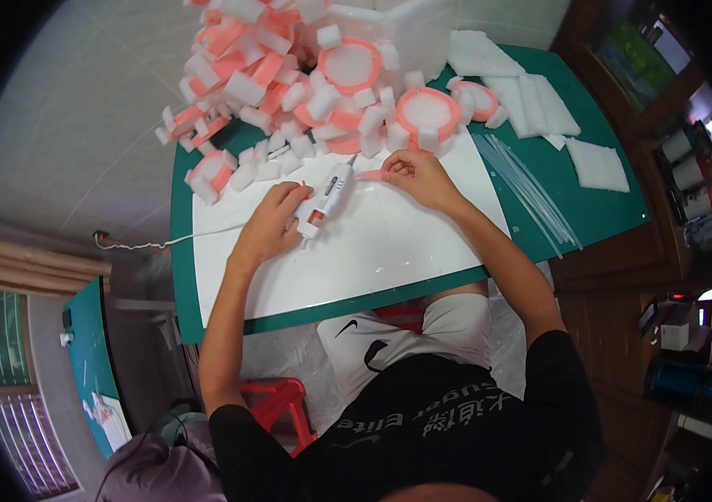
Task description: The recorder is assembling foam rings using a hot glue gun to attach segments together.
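Observation:
A white hot glue gun with orange parts is over the white board, its nozzle pointing away from me. My left hand is closed on the gun's left side, and the palm side is hidden. Just right of the nozzle, my right hand pinches a thin pink foam strip between thumb and fingers. The strip's free end points toward the gun. Beyond both hands, round pieces with pink rims and white centres, like this ring, stand among small white foam blocks.
A tall heap of pink and white foam pieces fills the far left of the green table. Clear glue sticks and white padding sheets lie at the right. The gun's white cord runs off leftward. A red stool stands below.

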`<state>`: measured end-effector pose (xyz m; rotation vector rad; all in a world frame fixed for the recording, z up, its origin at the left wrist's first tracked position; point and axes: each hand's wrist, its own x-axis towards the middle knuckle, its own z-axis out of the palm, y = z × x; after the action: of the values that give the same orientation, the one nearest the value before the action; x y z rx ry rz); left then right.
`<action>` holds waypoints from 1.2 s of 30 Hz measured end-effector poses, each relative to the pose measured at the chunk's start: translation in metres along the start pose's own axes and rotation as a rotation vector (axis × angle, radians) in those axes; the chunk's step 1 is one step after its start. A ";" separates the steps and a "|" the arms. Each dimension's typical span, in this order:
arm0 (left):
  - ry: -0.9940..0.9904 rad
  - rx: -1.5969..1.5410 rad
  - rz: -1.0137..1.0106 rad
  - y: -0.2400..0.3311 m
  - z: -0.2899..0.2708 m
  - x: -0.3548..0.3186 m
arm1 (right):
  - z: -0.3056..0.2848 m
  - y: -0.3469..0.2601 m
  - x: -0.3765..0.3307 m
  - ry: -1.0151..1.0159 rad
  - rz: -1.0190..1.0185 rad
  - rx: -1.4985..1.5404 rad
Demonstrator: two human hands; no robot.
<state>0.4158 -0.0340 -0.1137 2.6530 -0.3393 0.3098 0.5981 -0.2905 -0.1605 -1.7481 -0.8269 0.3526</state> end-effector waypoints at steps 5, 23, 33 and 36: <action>0.113 -0.095 0.016 -0.008 0.015 0.012 | -0.003 0.001 0.000 -0.018 0.062 0.083; 0.237 -0.178 0.004 -0.018 0.014 0.003 | 0.006 -0.023 -0.008 -0.079 0.089 0.143; 0.191 -0.158 0.012 -0.016 0.017 0.002 | 0.010 -0.028 -0.011 -0.131 0.158 0.309; 0.193 -0.159 0.016 -0.017 0.018 0.002 | 0.009 -0.028 -0.011 -0.121 0.128 0.283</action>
<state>0.4254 -0.0281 -0.1360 2.4422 -0.3098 0.5174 0.5747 -0.2878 -0.1400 -1.5289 -0.7133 0.6356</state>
